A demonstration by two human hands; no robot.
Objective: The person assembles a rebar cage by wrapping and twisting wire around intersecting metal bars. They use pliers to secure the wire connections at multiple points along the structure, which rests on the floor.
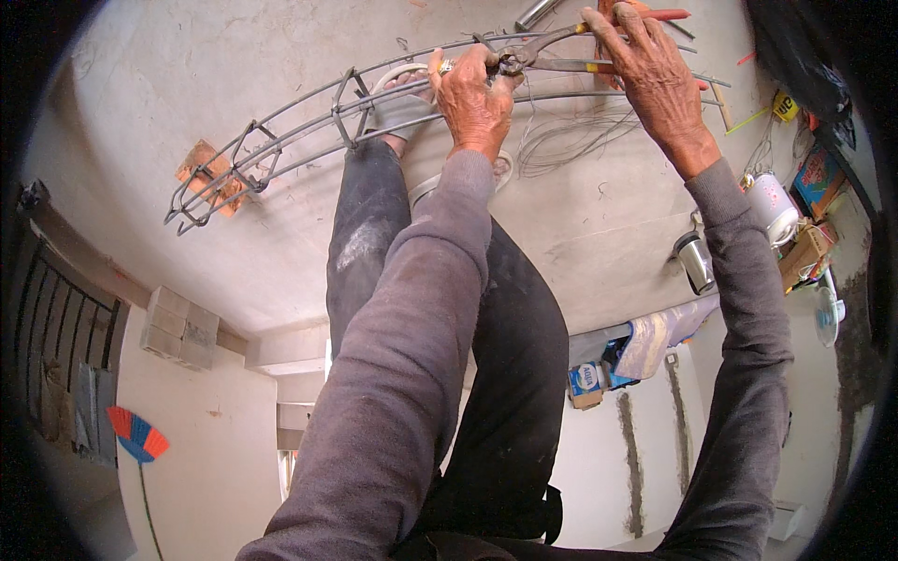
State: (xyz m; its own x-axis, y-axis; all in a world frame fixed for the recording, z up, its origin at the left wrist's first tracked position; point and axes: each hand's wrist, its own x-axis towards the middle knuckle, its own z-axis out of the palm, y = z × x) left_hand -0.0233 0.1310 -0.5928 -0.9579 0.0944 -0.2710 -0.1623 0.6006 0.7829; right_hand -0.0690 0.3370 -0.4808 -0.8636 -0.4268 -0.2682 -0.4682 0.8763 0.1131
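A long cage of steel rebar (309,131), with square stirrups tied along it, stretches across the floor ahead of me. My left hand (472,105) is closed on the cage at a stirrup, its fingertips beside the pincers' jaws. My right hand (655,79) grips a pair of end-cutting pincers (561,64) by the long handles, which stand apart. The pincers' head is at the bars, right against my left fingers. Whether wire sits in the jaws is too small to tell. A loose coil of thin tie wire (571,145) lies just below the pincers.
An orange brick (208,178) props the cage's left end. My foot, in a sandal (402,105), is under the bars. To the right stand a steel tumbler (694,262), a white patterned container (772,208) and a yellow tape measure (784,106). Grey blocks (180,327) are stacked at lower left.
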